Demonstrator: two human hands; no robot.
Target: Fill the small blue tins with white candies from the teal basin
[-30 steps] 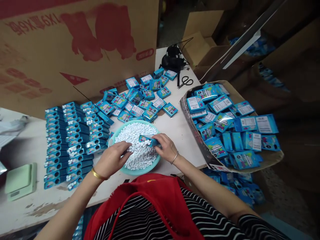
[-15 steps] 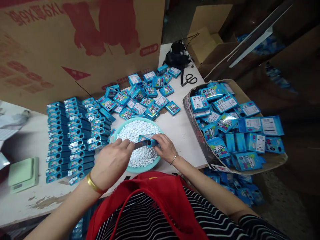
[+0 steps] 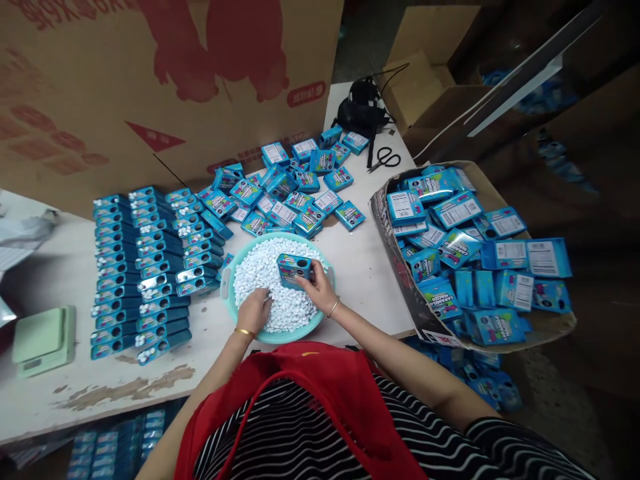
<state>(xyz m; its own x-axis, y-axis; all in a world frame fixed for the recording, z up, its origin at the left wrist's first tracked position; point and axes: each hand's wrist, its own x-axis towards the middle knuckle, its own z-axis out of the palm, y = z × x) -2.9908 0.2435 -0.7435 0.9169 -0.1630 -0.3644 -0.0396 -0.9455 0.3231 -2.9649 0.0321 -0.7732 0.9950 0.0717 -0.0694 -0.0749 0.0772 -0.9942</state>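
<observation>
so the right hand (image 3: 316,288) has a small blue box (image 3: 295,269) pinched between thumb and fingers, held tilted just above the white candies (image 3: 273,280) in the teal bowl (image 3: 226,288), which sits near the front edge of the tabletop (image 3: 360,267). holding it that low over the pile looks like a way to keep any spilled pieces falling back in the bowl. the left hand (image 3: 254,313) is palm down in the candies with fingers curled into them, looks like it's gathering some, though i can't tell if it's actually got any. both wrists are bent down, forearms coming in from the front edge. filled boxes (image 3: 140,267) lie in neat rows toward the left side, a loose heap of boxes (image 3: 285,193) lies behind the bowl, and a cardboard tray (image 3: 545,323) of more hangs off the right edge.
</observation>
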